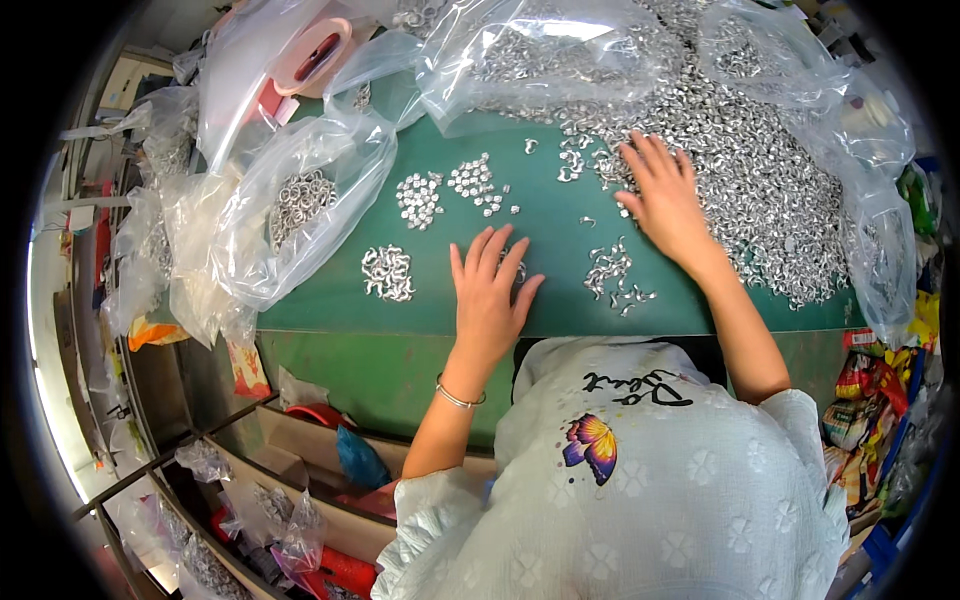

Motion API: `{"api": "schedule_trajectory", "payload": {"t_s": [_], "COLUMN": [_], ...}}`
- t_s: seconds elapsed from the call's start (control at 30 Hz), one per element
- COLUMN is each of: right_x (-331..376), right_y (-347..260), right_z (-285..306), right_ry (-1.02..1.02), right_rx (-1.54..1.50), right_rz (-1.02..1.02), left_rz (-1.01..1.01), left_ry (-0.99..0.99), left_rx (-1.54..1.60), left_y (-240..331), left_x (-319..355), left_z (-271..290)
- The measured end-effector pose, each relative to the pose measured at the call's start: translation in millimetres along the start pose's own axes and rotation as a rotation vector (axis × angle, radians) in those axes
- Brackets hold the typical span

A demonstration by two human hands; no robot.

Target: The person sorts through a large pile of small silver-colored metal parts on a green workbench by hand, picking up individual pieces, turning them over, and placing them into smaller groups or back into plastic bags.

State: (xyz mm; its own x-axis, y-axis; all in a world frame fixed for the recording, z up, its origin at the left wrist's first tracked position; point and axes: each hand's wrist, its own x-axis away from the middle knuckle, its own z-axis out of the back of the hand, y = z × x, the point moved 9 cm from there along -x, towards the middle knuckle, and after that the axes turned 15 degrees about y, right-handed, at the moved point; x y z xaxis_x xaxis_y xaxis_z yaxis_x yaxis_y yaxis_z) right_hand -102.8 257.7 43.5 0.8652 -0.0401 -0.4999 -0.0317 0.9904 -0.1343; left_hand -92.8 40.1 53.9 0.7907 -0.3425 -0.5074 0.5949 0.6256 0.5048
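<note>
My left hand (487,298) lies palm down on the green tabletop (450,318), fingers apart, with a few small silver metal pieces partly hidden under them. Left of it is a small heap of curved silver metal pieces (387,273). Beyond it lie two groups of tiny silver pieces, a nearer one (418,200) and a farther one (474,180). My right hand (665,200), fingers spread, rests at the left edge of a large pile of silver hook-like metal pieces (760,180). Between my hands, nearer to me, is a loose cluster of curved pieces (610,270).
A clear plastic bag of metal rings (303,200) stands at the left. More clear bags of metal parts (560,60) line the far side. A pink container (313,55) sits far left. Below the table are open drawers (300,450); colourful packets (870,390) are at the right.
</note>
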Motion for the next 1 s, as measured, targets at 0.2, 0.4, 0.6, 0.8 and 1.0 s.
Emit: {"api": "schedule_trajectory", "payload": {"t_s": [0.2,0.4,0.6,0.8,1.0], "right_x": [-1.8,-20.3,4.5,-7.1,-34.4], "right_y": [-36.1,-14.8,-73.8,-83.6,-39.3], "right_z": [-15.1,13.4,-20.0,-16.2,-5.6], "right_ry": [-0.053,-0.016,-0.147,-0.179,0.116], "right_rx": [-0.319,-0.397,-0.384,-0.683,-0.333], "right_rz": [0.091,-0.045,0.077,-0.049,0.185], "left_rz": [0.045,0.047,0.041,0.044,-0.090], "left_ry": [-0.002,0.086,0.124,-0.014,-0.100], "left_rx": [0.059,0.046,0.039,0.023,-0.024], "left_y": [-21.2,-25.2,-8.1,8.6,12.8], "left_x": [12.1,17.4,5.4,-3.4,-11.1], "left_z": [-11.9,7.9,5.9,-8.0,-26.1]}}
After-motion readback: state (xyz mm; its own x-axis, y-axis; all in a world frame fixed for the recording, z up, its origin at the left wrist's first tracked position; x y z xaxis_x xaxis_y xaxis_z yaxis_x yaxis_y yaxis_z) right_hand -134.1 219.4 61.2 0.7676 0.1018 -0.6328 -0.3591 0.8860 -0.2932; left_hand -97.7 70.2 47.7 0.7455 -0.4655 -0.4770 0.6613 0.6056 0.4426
